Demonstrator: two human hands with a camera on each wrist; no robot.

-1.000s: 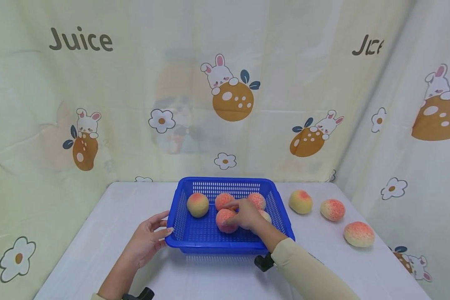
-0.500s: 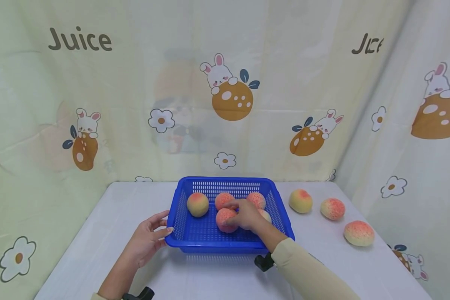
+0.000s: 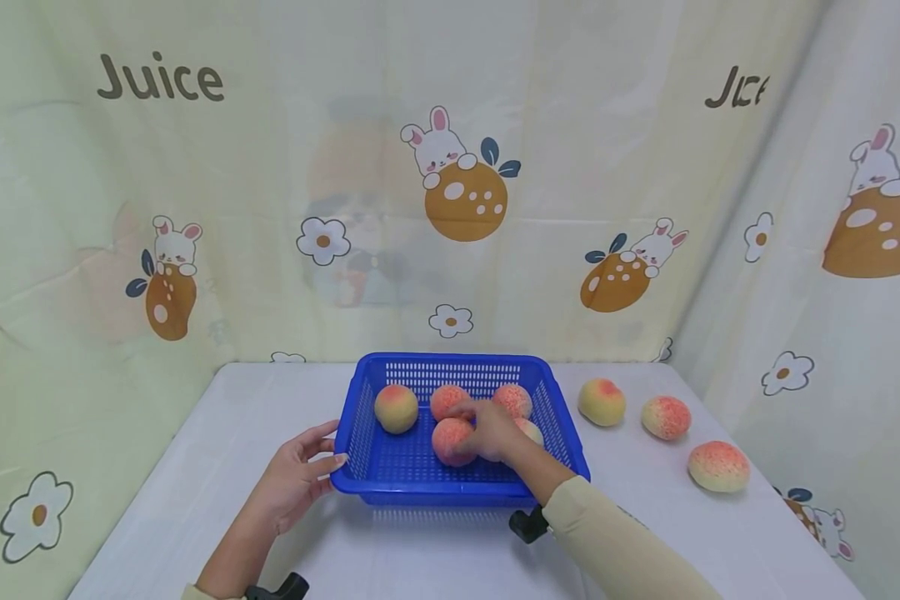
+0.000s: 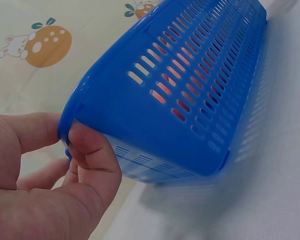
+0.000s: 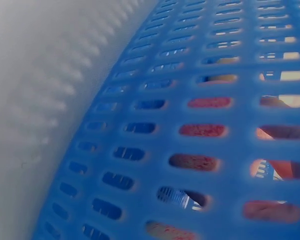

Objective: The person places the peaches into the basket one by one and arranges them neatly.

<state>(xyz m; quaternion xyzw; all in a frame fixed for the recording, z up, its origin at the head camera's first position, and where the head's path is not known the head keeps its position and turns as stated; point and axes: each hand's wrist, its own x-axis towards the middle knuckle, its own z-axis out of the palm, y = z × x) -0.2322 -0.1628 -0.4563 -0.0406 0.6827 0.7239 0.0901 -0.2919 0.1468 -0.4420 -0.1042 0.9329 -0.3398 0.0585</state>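
A blue slotted plastic basket (image 3: 390, 487) stands on the table with several peaches inside. My left hand (image 3: 294, 479) pinches its left rim; in the left wrist view the thumb (image 4: 92, 150) lies on the near side and the fingers go behind the rim. My right hand (image 3: 495, 429) reaches into the basket, fingers and thumb curved about the right side of the front middle peach (image 3: 450, 442). Behind it sits another pink peach (image 3: 447, 400). A yellow peach (image 3: 396, 408) lies at the basket's left. Two more peaches, one at the back right (image 3: 513, 400), are partly covered by the right hand.
Outside the basket, to the right, three peaches lie on the white table (image 3: 307, 558): a yellow one (image 3: 602, 402), a speckled one (image 3: 666, 417) and a larger one (image 3: 718, 467). A printed curtain (image 3: 555, 275) hangs close behind the table. The basket's slotted wall (image 5: 229, 115) fills most of the right wrist view.
My right thumb has slid slightly to the right over the front peach, so more of that peach shows. The left hand and basket stay in place.
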